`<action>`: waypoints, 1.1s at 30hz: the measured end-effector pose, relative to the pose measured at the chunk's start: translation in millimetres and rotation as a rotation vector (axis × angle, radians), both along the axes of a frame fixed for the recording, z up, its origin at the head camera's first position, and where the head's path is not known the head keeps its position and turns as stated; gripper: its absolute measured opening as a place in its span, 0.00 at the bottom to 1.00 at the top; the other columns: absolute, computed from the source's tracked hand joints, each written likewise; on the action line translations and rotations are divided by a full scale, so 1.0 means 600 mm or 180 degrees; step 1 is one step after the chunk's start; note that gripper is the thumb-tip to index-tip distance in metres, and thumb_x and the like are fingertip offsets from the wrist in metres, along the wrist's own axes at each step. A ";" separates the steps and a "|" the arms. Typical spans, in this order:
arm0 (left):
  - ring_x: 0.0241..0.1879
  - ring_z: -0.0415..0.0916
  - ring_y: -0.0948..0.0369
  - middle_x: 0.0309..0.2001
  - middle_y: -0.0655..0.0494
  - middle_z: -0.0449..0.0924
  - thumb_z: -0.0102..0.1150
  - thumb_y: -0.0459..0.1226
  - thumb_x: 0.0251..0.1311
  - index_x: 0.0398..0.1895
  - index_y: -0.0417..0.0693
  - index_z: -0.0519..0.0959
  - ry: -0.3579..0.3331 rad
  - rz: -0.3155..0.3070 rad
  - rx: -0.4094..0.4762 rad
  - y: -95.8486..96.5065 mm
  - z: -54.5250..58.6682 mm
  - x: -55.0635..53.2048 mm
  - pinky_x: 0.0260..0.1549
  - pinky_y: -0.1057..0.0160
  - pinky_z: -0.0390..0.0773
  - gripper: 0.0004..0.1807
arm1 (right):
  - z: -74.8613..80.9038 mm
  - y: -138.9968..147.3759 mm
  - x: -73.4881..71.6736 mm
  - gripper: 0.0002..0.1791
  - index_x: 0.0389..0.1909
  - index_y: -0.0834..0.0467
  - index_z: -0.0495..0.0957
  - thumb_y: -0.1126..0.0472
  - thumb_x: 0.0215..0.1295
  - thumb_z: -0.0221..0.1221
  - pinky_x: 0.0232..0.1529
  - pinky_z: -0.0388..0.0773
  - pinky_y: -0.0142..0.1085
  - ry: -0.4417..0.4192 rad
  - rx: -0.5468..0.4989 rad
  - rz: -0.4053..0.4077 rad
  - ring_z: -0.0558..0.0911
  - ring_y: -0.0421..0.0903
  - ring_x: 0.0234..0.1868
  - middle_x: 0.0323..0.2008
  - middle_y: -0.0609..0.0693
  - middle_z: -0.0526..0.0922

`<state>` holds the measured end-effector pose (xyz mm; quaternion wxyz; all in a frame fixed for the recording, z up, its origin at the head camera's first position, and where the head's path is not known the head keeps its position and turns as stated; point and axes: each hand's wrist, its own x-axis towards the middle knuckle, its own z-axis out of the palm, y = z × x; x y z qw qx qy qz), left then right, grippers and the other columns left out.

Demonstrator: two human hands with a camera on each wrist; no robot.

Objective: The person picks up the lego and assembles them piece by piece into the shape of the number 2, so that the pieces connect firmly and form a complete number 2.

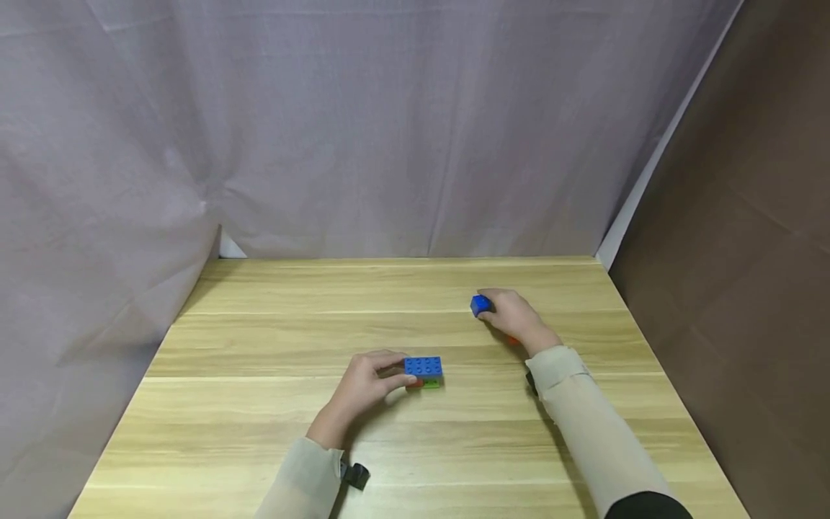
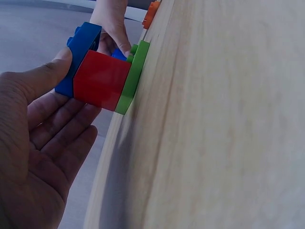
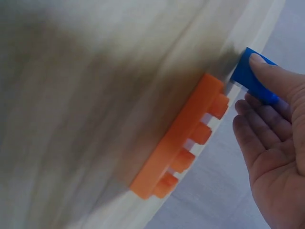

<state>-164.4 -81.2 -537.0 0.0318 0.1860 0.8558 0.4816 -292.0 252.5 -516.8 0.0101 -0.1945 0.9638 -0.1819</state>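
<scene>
My left hand (image 1: 363, 382) pinches the long blue brick (image 1: 423, 366) that tops a small stack, thumb on its near side. Under it, in the left wrist view, a red brick (image 2: 101, 80) sits on a flat green brick (image 2: 132, 78) at the table surface. Farther off to the right, my right hand (image 1: 515, 316) pinches a small blue brick (image 3: 255, 78) between thumb and fingers. A flat orange brick (image 3: 178, 140) with a row of studs lies on the table close by that hand, mostly covered by it in the head view.
The wooden table (image 1: 259, 346) carries all the bricks. A grey cloth (image 1: 402, 130) hangs behind its far edge and along the left, and a brown panel (image 1: 746, 238) stands along the right side.
</scene>
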 end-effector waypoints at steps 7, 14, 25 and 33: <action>0.56 0.79 0.60 0.55 0.62 0.84 0.72 0.56 0.54 0.57 0.49 0.84 -0.0009 -0.0005 0.0016 -0.001 -0.001 0.000 0.59 0.56 0.77 0.31 | -0.005 0.002 0.000 0.26 0.61 0.65 0.75 0.58 0.66 0.67 0.60 0.76 0.55 -0.0120 -0.0188 -0.0154 0.79 0.61 0.58 0.57 0.63 0.80; 0.55 0.80 0.59 0.56 0.57 0.83 0.72 0.53 0.56 0.58 0.44 0.83 -0.0025 -0.0090 0.0128 0.000 -0.003 -0.001 0.55 0.62 0.79 0.31 | -0.006 0.001 0.004 0.21 0.55 0.61 0.77 0.57 0.66 0.68 0.53 0.80 0.54 -0.0164 -0.0437 -0.0293 0.82 0.60 0.54 0.52 0.61 0.82; 0.55 0.80 0.61 0.55 0.59 0.83 0.72 0.53 0.56 0.58 0.48 0.83 -0.0089 -0.0061 0.0073 0.001 0.002 0.000 0.54 0.65 0.79 0.29 | 0.002 -0.003 0.008 0.23 0.56 0.60 0.74 0.54 0.66 0.67 0.48 0.83 0.51 -0.0221 -0.0514 -0.0283 0.83 0.57 0.50 0.50 0.62 0.83; 0.54 0.80 0.62 0.54 0.60 0.83 0.72 0.52 0.56 0.57 0.50 0.84 -0.0069 -0.0073 0.0058 0.002 0.002 -0.001 0.54 0.66 0.79 0.28 | 0.014 -0.015 0.021 0.24 0.57 0.60 0.75 0.53 0.65 0.68 0.50 0.82 0.52 -0.0217 -0.0426 -0.0237 0.83 0.57 0.50 0.49 0.62 0.84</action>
